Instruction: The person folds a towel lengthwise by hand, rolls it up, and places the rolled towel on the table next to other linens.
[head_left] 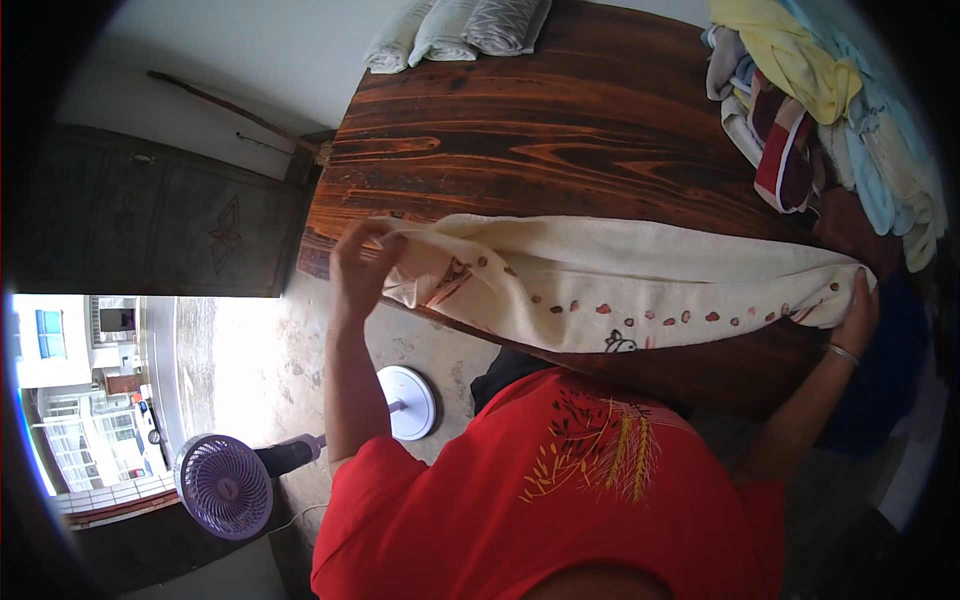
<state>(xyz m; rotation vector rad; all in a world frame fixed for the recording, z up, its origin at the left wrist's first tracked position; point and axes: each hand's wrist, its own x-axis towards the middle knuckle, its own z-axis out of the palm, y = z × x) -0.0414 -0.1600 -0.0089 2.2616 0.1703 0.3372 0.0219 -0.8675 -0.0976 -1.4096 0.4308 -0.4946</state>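
A long cream towel with small brown and red prints stretches sideways along the near edge of the wooden table, folded lengthwise. My left hand grips its left end, fingers bent around the cloth at the table's corner. At the other end, my right hand holds the towel's right tip, with the thumb on top and the other fingers hidden beneath. A bracelet circles the right wrist.
Rolled pale towels sit at the table's far left edge. Crumpled cloths are heaped at the far right. A purple fan stands on the floor at left, near a dark door and a bright doorway.
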